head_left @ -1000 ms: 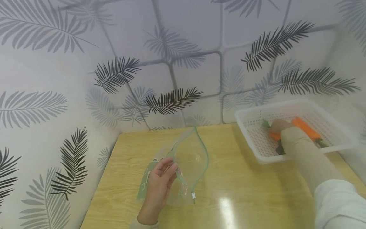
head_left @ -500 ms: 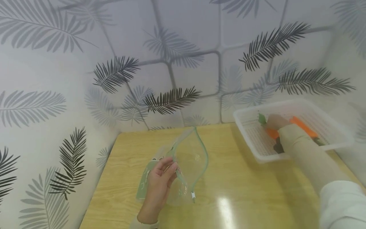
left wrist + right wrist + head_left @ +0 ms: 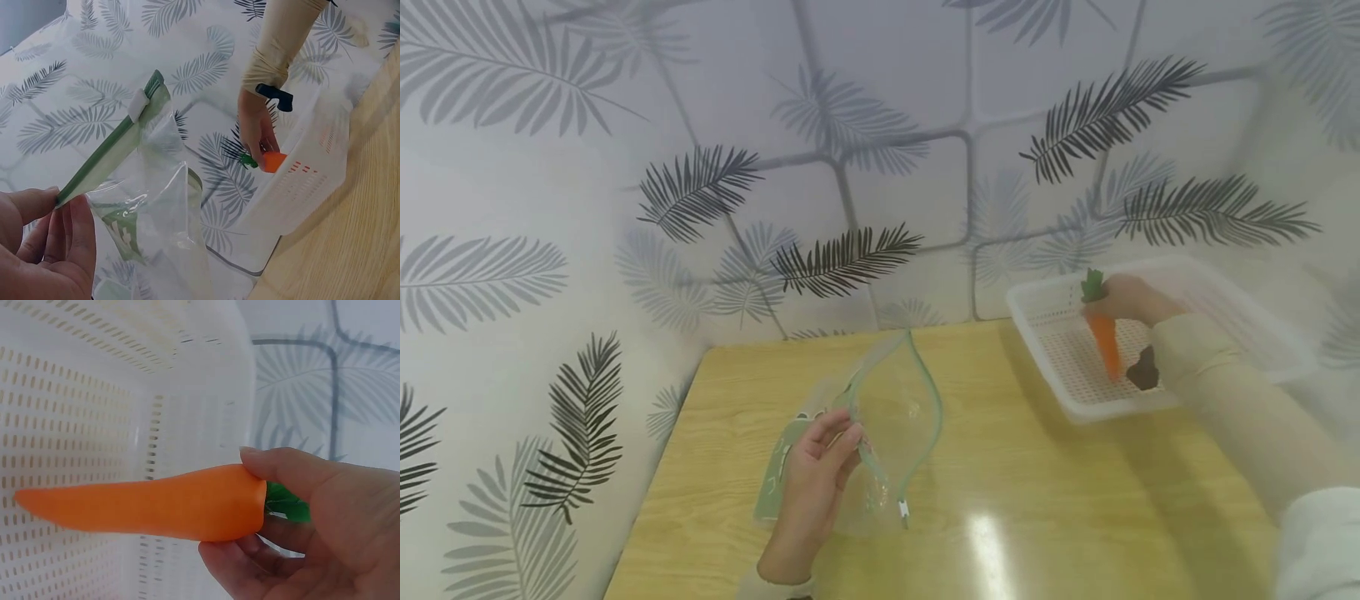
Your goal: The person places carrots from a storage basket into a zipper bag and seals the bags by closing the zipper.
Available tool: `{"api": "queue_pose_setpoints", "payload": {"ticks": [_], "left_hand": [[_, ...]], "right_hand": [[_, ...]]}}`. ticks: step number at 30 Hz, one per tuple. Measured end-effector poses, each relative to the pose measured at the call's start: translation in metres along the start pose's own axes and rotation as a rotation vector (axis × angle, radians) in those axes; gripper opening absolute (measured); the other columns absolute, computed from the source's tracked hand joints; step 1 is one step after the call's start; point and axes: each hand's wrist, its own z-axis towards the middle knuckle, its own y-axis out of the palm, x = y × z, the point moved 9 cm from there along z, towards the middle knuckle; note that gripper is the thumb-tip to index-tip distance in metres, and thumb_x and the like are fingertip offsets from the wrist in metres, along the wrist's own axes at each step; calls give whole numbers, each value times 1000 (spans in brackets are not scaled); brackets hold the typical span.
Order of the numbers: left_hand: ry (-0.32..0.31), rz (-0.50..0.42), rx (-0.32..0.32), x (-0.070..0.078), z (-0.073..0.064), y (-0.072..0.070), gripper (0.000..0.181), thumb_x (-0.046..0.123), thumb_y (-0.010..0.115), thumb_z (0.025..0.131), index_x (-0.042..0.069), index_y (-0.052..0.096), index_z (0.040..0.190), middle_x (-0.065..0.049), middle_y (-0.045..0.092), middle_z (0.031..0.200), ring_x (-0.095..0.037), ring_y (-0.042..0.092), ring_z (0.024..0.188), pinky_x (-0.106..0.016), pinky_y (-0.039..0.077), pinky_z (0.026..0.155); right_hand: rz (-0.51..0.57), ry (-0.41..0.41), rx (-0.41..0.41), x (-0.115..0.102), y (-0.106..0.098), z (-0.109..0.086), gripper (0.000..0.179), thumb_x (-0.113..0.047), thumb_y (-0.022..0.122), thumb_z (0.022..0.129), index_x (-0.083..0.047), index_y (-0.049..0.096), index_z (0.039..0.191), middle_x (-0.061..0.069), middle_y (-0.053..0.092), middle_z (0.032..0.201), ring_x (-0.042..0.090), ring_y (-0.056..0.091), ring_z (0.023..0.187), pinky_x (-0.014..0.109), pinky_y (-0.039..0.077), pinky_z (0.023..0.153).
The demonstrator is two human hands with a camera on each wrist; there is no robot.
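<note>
My left hand pinches the green-edged rim of a clear zip bag between thumb and fingers. The bag's mouth gapes, and a white slider sits near one end of the green zip. My right hand grips an orange carrot by its thick end, near the green top. In the head view the carrot hangs tip down over the white basket. The left wrist view shows only part of the carrot above the basket's wall.
The basket has perforated walls and stands at the right of the wooden table, near the patterned wall. My right forearm hides part of it. A dark piece is strapped at my right wrist.
My right hand has lifted the carrot from the basket floor, and it now hangs tip down. The other carrot seen earlier is now hidden behind my arm. The left hand holds still.
</note>
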Motion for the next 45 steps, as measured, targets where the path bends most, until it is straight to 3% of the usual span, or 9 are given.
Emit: {"api": "queue_pose_setpoints", "payload": {"ticks": [4,7,17,23,28,34,37,41,45], "left_hand": [[-10,-7,11,-1,0,0,35,3,56,92,-10,42,121,-4,56,102,-13,59,91,-29,49,90],[-9,-12,8,-1,1,1,35,3,56,92,-11,42,121,-3,57,101,-13,59,90,-29,50,89],[-13,-22,15,-3,3,1,33,3,56,91,-9,45,119,-4,56,101,-14,59,89,-29,50,89],[-11,-27,6,-2,4,2,32,3,57,91,-8,45,119,-4,56,101,-14,59,89,-28,50,88],[-15,-31,14,-3,4,2,32,3,57,91,-8,46,119,-4,56,101,-13,59,89,-28,51,88],[-32,-18,36,-3,4,1,39,5,59,90,-11,42,121,-4,55,101,-13,59,90,-28,51,88],[-25,-15,30,-2,4,1,40,6,59,91,-12,41,121,-4,55,101,-13,59,89,-29,50,88],[-8,-20,12,-1,5,2,34,4,57,92,-11,44,119,-4,56,100,-13,59,89,-28,51,86],[2,-23,6,-1,5,2,28,4,56,92,-8,47,117,-4,56,100,-13,59,89,-27,52,85]], "right_hand": [[107,42,-16,-1,-5,-8,47,-34,62,87,11,56,98,31,56,110,48,49,103,64,40,87],[125,57,4,-4,-11,-13,53,-40,61,86,10,54,103,32,51,118,50,46,108,65,37,90],[211,17,86,-22,-35,-29,56,-38,62,87,9,51,117,30,49,122,46,43,114,60,36,94],[196,-28,145,-41,-47,-37,56,-36,59,90,9,48,121,32,46,125,47,42,115,59,39,92],[173,-68,221,-67,-56,-50,48,-34,61,89,6,51,113,30,54,114,44,49,107,56,45,84],[190,-212,345,-110,-66,-71,32,-25,66,87,2,57,102,20,59,99,33,53,89,45,46,73],[227,-246,371,-126,-69,-80,33,-25,67,86,1,57,103,17,59,98,29,53,86,42,47,74],[296,-250,365,-142,-69,-91,38,-30,68,86,-3,56,110,14,60,104,27,56,96,44,50,83],[367,-294,377,-159,-69,-101,37,-28,69,85,-6,57,112,7,59,107,20,57,96,28,51,85]]}}
